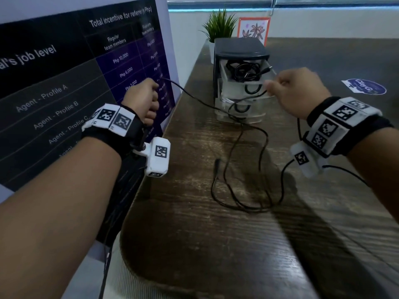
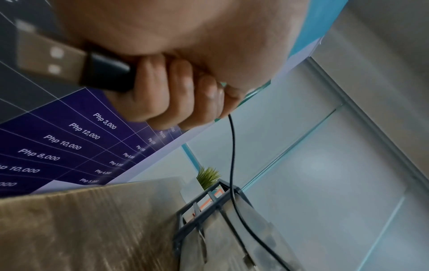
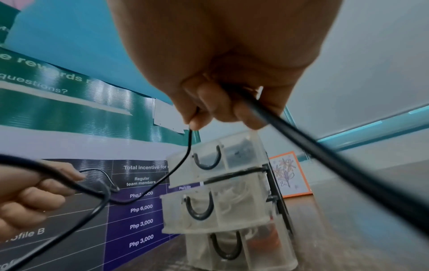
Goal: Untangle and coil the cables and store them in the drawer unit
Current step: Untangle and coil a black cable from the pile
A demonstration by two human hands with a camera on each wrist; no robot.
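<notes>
A thin black cable runs between my two hands and hangs down in loose loops onto the wooden table. My left hand is raised at the left and grips the cable near its USB plug, which sticks out of the fist. In front of the drawer unit, my right hand pinches the same cable. The unit's top drawer stands pulled out with coiled black cables inside. The cable's other plug lies on the table.
A large printed poster board stands along the table's left edge, close to my left hand. Behind the drawer unit are a small potted plant and an orange-framed flower picture. A blue round sticker lies at the right.
</notes>
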